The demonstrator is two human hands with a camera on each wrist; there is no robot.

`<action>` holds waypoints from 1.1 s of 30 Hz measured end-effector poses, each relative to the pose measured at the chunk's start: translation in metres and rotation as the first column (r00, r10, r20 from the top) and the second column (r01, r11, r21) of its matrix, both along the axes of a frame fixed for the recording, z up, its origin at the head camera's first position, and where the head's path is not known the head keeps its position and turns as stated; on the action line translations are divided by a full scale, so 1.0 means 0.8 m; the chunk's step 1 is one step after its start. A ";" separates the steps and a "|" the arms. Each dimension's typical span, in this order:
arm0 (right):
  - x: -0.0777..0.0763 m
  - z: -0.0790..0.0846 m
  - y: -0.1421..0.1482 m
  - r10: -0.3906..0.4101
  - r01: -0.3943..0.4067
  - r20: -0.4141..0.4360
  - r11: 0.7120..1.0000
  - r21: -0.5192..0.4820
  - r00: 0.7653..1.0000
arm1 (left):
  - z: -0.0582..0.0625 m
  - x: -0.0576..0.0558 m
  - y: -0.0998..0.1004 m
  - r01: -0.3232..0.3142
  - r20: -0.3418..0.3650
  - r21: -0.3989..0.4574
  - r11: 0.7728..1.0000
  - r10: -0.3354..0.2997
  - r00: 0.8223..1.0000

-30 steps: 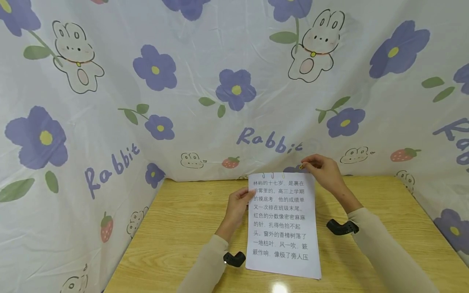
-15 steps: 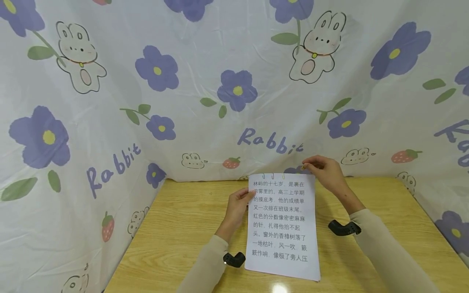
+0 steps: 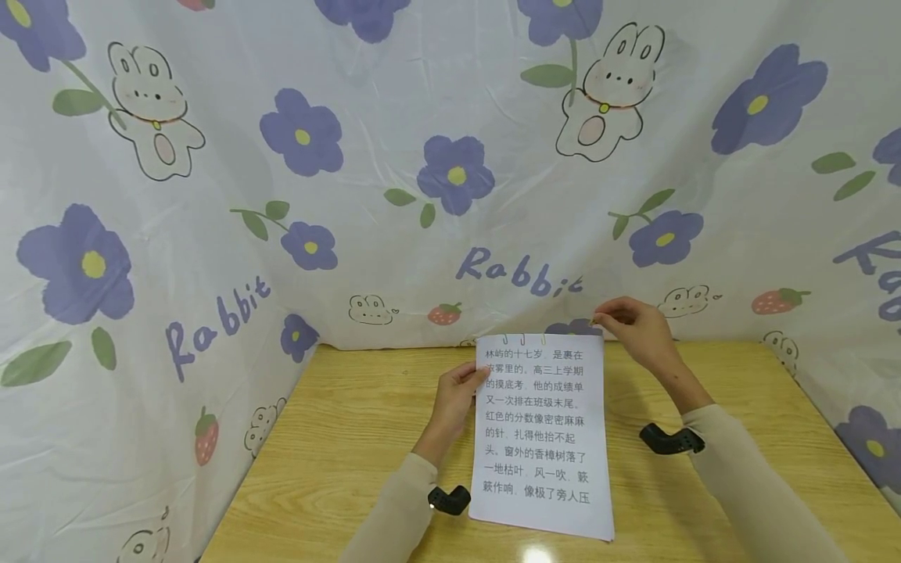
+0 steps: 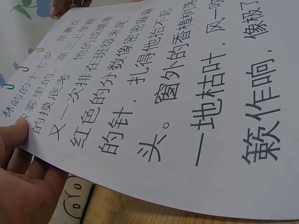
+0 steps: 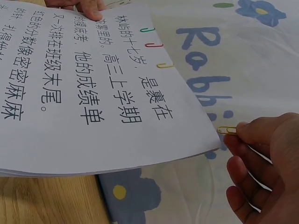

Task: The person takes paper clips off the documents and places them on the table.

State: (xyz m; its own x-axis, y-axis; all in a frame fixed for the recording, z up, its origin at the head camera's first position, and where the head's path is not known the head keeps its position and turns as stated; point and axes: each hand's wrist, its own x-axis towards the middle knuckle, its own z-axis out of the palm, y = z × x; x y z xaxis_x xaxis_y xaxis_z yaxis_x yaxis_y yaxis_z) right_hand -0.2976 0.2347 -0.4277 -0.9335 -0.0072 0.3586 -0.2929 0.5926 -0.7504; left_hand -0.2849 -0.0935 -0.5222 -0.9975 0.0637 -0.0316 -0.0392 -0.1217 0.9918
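Note:
A stack of printed paper sheets is held up over the table, its text facing me. My left hand pinches its left edge near the top, thumb on the front and fingers behind. Along the top edge sit a green paper clip, a red paper clip and a yellow paper clip. Between thumb and index finger my right hand pinches another yellow paper clip. This clip is just off the top right corner of the sheets, apart from them.
A wooden table lies beneath the hands. Behind and to the sides hangs a white curtain printed with purple flowers, rabbits and strawberries. A black wrist mount is on the left sleeve, and another black mount is on the right one.
My right hand has shifted slightly right with the yellow paper clip, toward the sheets' top right corner. The left hand and the sheets stay nearly still.

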 end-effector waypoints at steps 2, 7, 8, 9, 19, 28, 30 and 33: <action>0.001 0.001 0.003 0.001 -0.001 0.000 1.000 -0.006 1.000 | 0.001 0.000 0.000 0.000 -0.001 0.001 1.000 0.000 1.000; 0.005 0.003 0.012 0.000 0.000 -0.006 1.000 -0.006 1.000 | 0.002 -0.001 0.000 -0.001 -0.005 0.000 1.000 0.001 1.000; 0.006 0.003 0.014 -0.001 0.001 -0.007 1.000 -0.005 1.000 | 0.002 -0.001 0.000 0.000 -0.005 0.000 1.000 0.000 1.000; 0.006 0.003 0.016 -0.002 0.002 -0.009 1.000 -0.003 1.000 | 0.002 -0.001 0.000 0.002 -0.005 0.000 1.000 -0.002 1.000; 0.009 0.000 0.034 -0.006 0.006 -0.019 1.000 -0.011 1.000 | 0.000 -0.001 -0.003 0.002 -0.009 -0.012 1.000 -0.003 1.000; 0.015 -0.008 0.046 -0.005 0.005 -0.002 1.000 -0.031 1.000 | 0.000 0.003 -0.005 0.008 -0.008 -0.017 1.000 -0.008 1.000; 0.016 -0.010 0.049 -0.006 0.006 -0.003 1.000 -0.027 1.000 | -0.001 0.004 -0.005 0.010 -0.010 -0.015 1.000 -0.011 1.000; 0.017 -0.013 0.053 -0.013 0.013 -0.007 1.000 -0.024 1.000 | -0.001 0.003 -0.006 0.012 -0.015 -0.011 1.000 -0.012 1.000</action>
